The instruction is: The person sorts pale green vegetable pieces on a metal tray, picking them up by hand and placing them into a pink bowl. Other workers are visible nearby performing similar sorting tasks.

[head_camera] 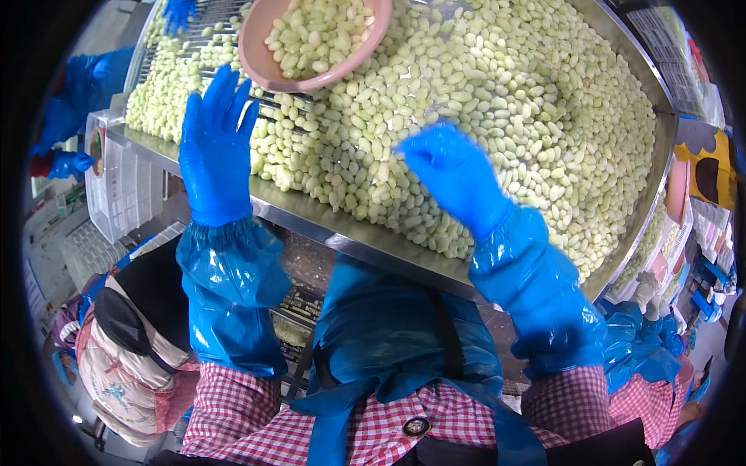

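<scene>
Pale green peeled grapes lie heaped over a wide steel table with a raised rim. My left hand, in a blue glove, is raised over the table's near left edge, palm down or turned, fingers spread, holding nothing that shows. Just right of its fingertips a pink plastic basin holds more of the grapes. Over the middle of the heap is my right hand, also gloved in blue and blurred, with its fingers curled and bunched together; whether a grape is between them cannot be made out. Blue plastic sleeves cover both forearms.
Slotted metal bars show at the table's far left. A co-worker's blue-gloved hand is at the top left, and another person's blue sleeve is at the left edge. White plastic crates stand by the left corner. Other people and grape-filled crates are on the right.
</scene>
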`<state>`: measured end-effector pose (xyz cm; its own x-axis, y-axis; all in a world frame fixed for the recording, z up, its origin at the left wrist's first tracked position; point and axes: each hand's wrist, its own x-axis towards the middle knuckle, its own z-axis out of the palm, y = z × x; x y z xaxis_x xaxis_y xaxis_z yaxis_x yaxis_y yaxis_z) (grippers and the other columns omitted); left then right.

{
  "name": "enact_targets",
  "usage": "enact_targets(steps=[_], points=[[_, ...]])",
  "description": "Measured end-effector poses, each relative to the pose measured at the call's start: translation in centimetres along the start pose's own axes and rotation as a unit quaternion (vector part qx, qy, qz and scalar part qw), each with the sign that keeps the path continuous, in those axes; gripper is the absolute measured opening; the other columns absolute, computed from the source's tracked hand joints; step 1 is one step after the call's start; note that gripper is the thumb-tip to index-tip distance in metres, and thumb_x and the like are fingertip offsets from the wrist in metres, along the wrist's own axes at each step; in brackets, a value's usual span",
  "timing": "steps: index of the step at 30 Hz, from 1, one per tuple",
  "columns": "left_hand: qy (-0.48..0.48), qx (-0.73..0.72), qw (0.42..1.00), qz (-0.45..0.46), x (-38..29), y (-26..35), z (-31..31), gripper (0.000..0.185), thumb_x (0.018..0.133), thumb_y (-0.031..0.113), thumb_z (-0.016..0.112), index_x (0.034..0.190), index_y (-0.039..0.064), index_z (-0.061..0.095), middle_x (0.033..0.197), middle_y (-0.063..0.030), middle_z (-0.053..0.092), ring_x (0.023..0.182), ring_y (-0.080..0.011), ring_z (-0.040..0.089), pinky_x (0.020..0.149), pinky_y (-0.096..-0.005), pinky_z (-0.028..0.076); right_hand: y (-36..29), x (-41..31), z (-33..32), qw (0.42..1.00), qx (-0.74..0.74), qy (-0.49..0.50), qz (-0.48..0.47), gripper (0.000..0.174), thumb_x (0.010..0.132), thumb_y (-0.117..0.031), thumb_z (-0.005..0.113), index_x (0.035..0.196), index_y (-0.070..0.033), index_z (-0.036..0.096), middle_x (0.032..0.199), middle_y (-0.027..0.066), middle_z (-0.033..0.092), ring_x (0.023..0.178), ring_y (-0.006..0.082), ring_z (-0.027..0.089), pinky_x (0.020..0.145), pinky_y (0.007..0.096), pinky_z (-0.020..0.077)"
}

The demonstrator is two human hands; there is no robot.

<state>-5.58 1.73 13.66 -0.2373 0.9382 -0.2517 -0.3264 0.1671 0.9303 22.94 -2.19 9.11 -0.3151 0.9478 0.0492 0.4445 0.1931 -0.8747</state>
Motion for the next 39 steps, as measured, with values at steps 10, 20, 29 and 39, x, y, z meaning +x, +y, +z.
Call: enact_targets(steps=[10,20,29,39], points=[[-0.115,0.31,0.938,-0.103,-6.2,-9.1,1.4,0.025,0.091,0.016,0.062,0.114,0.008,0.066,0.113,-0.0058,0.065,0.087,-0.0159,0.063,0.076,-0.0285,0.049,4.8,-10.9,7.5,0.927,-0.184,-0.296,0.136,0.016,0.09,-0.017,0.053,0.101,-0.015,0.065,0.099,0.0115,0.063,0.088,0.032,0.064,0.071,0.0421,0.053],[-0.13,0.627,0.741,0.2,1.7,-17.4,6.4,0.018,0.085,0.018,0.064,0.103,0.015,0.064,0.105,-0.0101,0.061,0.08,-0.0319,0.063,0.068,-0.0417,0.051,3.2,-11.1,0.4,0.923,0.067,0.027,0.378,0.023,0.094,-0.017,0.056,0.115,-0.013,0.066,0.088,0.0085,0.063,0.073,0.0182,0.061,0.068,0.0308,0.0512],[-0.212,0.645,0.734,-0.001,3.8,-13.8,6.4,0.023,0.089,0.026,0.056,0.105,0.013,0.065,0.093,-0.0115,0.066,0.075,-0.0299,0.064,0.067,-0.0422,0.051,4.3,-7.2,-0.6,0.957,0.091,0.113,0.253,0.026,0.096,-0.014,0.056,0.121,-0.015,0.064,0.096,0.0025,0.06,0.081,0.0119,0.061,0.071,0.0257,0.0501],[-0.022,0.059,0.948,-0.312,-3.4,-8.5,-1.0,0.02,0.087,0.012,0.049,0.101,0.002,0.061,0.076,-0.0026,0.054,0.058,-0.0092,0.046,0.049,-0.0205,0.034,4.3,-5.0,7.6,0.968,-0.19,-0.089,0.138,0.032,0.09,-0.014,0.054,0.122,-0.011,0.056,0.097,0.0137,0.062,0.084,0.0331,0.063,0.07,0.0439,0.0519]])
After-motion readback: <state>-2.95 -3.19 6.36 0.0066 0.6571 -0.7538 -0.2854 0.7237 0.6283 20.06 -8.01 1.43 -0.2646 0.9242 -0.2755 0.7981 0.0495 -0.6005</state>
